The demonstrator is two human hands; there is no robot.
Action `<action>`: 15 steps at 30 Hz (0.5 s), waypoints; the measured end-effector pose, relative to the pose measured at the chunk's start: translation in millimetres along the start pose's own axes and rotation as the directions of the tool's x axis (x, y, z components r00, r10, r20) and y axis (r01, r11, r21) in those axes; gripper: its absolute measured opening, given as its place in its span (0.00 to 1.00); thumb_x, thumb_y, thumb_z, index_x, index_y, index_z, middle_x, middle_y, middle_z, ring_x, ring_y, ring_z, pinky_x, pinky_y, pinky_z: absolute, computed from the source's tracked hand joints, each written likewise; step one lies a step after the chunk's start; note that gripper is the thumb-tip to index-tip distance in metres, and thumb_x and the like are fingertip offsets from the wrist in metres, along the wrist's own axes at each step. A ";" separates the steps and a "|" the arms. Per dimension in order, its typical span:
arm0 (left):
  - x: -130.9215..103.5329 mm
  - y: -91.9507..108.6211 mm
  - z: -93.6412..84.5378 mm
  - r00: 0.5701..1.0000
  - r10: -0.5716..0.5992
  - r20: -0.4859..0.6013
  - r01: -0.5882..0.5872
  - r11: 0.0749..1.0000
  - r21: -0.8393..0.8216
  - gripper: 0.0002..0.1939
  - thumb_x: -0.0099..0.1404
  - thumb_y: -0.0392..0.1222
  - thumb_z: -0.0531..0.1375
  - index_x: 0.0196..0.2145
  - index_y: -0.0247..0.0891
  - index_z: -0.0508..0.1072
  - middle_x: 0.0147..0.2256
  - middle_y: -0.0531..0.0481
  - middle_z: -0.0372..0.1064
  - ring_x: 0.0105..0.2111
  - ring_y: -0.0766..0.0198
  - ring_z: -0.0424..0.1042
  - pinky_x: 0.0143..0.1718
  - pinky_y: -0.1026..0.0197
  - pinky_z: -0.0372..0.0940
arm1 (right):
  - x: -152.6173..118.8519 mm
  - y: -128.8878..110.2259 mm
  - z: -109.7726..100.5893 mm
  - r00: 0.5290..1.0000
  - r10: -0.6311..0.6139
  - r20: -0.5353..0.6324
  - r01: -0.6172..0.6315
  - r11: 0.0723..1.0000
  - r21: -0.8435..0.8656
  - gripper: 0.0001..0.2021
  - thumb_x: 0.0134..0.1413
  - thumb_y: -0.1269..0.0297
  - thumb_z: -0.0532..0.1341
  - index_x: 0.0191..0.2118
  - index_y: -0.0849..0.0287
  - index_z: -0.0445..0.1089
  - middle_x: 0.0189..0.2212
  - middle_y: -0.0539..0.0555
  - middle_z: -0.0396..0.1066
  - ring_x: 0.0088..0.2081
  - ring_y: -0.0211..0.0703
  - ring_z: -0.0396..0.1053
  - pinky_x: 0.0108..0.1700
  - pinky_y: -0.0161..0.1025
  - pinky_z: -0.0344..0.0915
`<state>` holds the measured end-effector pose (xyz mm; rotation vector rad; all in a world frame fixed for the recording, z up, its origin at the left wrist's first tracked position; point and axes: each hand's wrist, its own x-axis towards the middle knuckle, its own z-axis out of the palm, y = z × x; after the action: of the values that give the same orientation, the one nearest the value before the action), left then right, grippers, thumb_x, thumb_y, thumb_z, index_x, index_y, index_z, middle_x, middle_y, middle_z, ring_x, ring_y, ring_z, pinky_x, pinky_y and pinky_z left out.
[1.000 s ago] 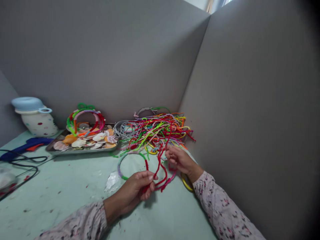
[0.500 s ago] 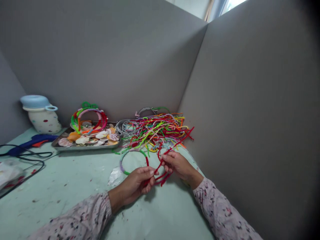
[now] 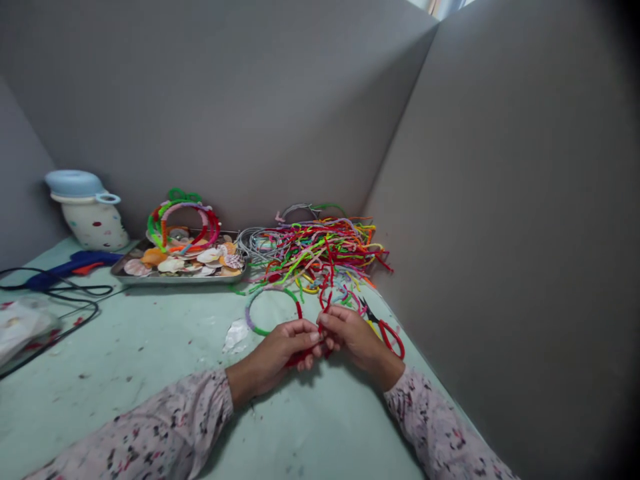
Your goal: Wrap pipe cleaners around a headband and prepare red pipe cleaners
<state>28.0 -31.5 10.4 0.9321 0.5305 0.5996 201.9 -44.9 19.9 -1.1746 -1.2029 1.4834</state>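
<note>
Red pipe cleaner (image 3: 326,298) is pinched between the fingertips of my left hand (image 3: 287,350) and my right hand (image 3: 347,337), which nearly touch. Its loose end rises above my fingers toward the pile of coloured pipe cleaners (image 3: 320,250). More red pipe cleaner shows under my left fingers, partly hidden by them. Just behind my left hand lies a ring wrapped in green, purple and red pipe cleaner (image 3: 249,319); whether its red part joins the piece in my hands I cannot tell. Scissors with red handles (image 3: 393,339) lie right beside my right hand.
A metal tray (image 3: 175,281) holds shells (image 3: 207,255) and several wrapped rings (image 3: 214,223). Further left are a lidded spotted jar (image 3: 95,223), a blue glue gun (image 3: 55,273) with its black cord (image 3: 95,313), and a plastic bag (image 3: 23,330). Grey panels (image 3: 500,200) border the table.
My hands have come together, the right one moving in toward the left. The red pipe cleaner's free end now points more upright. The scissors have come into sight as the view shifted.
</note>
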 end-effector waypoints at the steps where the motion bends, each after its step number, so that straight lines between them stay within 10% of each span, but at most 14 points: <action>1: -0.5 -0.2 0.2 1.000 0.000 -0.003 0.000 1.000 0.014 0.14 0.56 0.47 0.66 0.34 0.33 0.74 0.28 0.49 0.70 0.21 0.74 0.64 0.23 0.70 0.57 | -0.6 -0.5 0.3 1.000 -0.002 -0.004 0.002 0.999 0.032 0.16 0.49 0.52 0.65 0.27 0.61 0.66 0.18 0.46 0.66 0.18 0.30 0.61 0.20 0.29 0.55; 9: -6.0 3.4 8.7 0.982 0.184 0.039 -0.188 0.950 0.249 0.12 0.58 0.46 0.64 0.33 0.33 0.77 0.35 0.42 0.75 0.36 0.61 0.71 0.40 0.62 0.62 | -6.3 2.3 -0.4 1.000 -0.012 -0.006 0.012 1.000 0.006 0.16 0.50 0.51 0.64 0.26 0.59 0.66 0.18 0.47 0.66 0.18 0.32 0.61 0.20 0.30 0.54; 15: -3.0 -1.2 8.1 0.981 0.189 -0.052 -0.167 0.945 0.282 0.11 0.60 0.46 0.62 0.31 0.33 0.76 0.31 0.44 0.74 0.30 0.63 0.69 0.32 0.64 0.59 | -9.8 1.9 3.6 0.998 -0.058 -0.019 0.056 0.993 -0.102 0.12 0.53 0.55 0.63 0.27 0.59 0.67 0.19 0.47 0.66 0.20 0.33 0.61 0.22 0.31 0.56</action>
<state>31.5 -38.7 13.9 1.2350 0.6153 0.7401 200.1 -55.3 19.7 -1.2110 -1.2995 1.3776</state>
